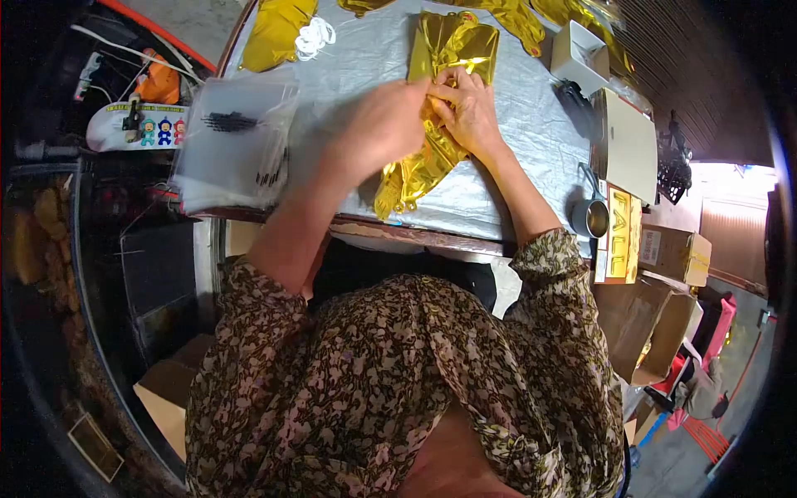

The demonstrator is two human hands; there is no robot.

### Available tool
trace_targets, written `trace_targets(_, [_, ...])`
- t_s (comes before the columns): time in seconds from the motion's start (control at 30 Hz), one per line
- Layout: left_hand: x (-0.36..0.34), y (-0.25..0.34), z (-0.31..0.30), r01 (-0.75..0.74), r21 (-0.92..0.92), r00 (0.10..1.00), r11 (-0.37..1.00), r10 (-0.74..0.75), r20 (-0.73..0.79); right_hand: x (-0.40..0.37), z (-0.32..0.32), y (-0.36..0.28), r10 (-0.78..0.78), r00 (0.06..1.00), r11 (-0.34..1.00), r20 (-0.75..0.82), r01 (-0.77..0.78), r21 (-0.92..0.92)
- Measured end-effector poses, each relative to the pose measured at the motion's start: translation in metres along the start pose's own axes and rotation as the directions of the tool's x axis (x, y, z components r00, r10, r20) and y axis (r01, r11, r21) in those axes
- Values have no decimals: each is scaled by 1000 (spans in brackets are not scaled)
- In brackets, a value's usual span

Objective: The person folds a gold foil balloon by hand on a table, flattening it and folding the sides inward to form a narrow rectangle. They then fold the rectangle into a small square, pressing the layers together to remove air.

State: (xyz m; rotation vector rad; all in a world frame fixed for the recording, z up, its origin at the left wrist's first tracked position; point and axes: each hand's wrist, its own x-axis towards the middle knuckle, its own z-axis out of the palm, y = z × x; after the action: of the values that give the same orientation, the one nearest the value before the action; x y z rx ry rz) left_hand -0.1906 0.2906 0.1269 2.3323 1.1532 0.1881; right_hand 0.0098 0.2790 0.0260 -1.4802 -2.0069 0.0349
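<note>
A flat, shiny gold foil balloon (427, 170) lies creased in front of me, reaching from near the table's front edge up past my hands. My right hand (469, 114) is closed on its middle, the fingers curled and the thumb bent in. Against it, from the left, comes my left hand (386, 124), smeared by motion. Its fingers look drawn together over the foil, and what is in them is hidden. The balloon's upper part (477, 41) spreads out beyond both hands.
More gold foil (278, 29) and white string (315, 38) lie at the far left. Clear plastic bags (237, 145) rest over the left edge. To the right are a white box (579, 56), a metal cup (590, 217) and a gold-lettered packet (618, 232); cardboard boxes (647, 324) stand below.
</note>
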Motion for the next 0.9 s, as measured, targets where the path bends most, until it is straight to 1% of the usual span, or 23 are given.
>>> trace_targets(0.03, [0,6,3,35,53,998,998,-37,41,0,1,2,0,1000,1000,-7,0,6])
trace_targets(0.07, [-1,13,4,42,39,995,998,-45,94,-1,3,4,-2,1000,1000,-5,2,6])
trace_targets(0.1, [-2,16,7,44,36,995,998,-47,93,-1,3,5,-1,1000,1000,-5,1,3])
trace_targets(0.17, [-2,15,17,38,-93,997,995,-32,67,-1,4,6,-4,1000,1000,-1,4,0])
trace_targets(0.2, [-1,12,23,27,-117,999,993,-29,-15,-1,3,5,-2,1000,1000,-3,2,9])
trace_targets(0.23, [-1,7,27,27,-119,999,993,-29,-15,-2,2,4,4,1000,1000,-7,-4,17])
trace_targets(0.3, [-3,-6,29,-100,-168,981,981,69,-179,-3,1,2,11,1000,1000,6,-11,17])
trace_targets(0.37, [-10,-8,-4,26,-237,1000,971,-21,23,-3,-2,1,25,1000,1000,14,-25,16])
trace_targets(0.4, [-5,-33,9,-5,-343,998,939,24,51,-3,-3,1,17,999,1000,29,-18,18])
trace_targets(0.43, [0,-49,11,-10,-342,998,940,31,56,-3,-5,0,8,999,1000,45,-9,19])
trace_targets(0.5, [12,-72,12,-272,-405,960,873,274,-55,-4,-9,-3,17,999,1000,46,-18,22])
trace_targets(0.53, [24,-87,18,-370,-489,927,790,345,-145,-4,-10,-5,17,999,999,52,-18,28])
trace_targets(0.6, [44,-107,33,-311,-638,949,704,271,-164,-5,-13,-8,25,998,999,63,-27,23])
trace_targets(0.63, [53,-110,35,-351,-616,935,705,295,-195,-3,-14,-8,26,997,1000,74,-27,16])
trace_targets(0.67, [56,-113,39,-351,-617,935,705,298,-193,-3,-13,-8,29,997,999,73,-30,15])
trace_targets(0.73, [57,-100,35,-349,-541,937,765,270,-223,-4,-11,-7,28,997,999,72,-29,20])
trace_targets(0.77, [58,-99,39,-411,-508,909,757,302,-286,-4,-11,-6,36,997,999,70,-37,19])
trace_targets(0.8, [60,-100,43,-411,-510,910,756,307,-279,-4,-13,-6,34,997,999,72,-36,28])
trace_targets(0.87, [67,-103,50,-502,-368,850,783,369,-376,-5,-15,-8,43,996,998,75,-46,38])
trace_targets(0.9, [69,-104,50,-502,-371,851,781,372,-369,-5,-16,-7,32,996,998,89,-36,42])
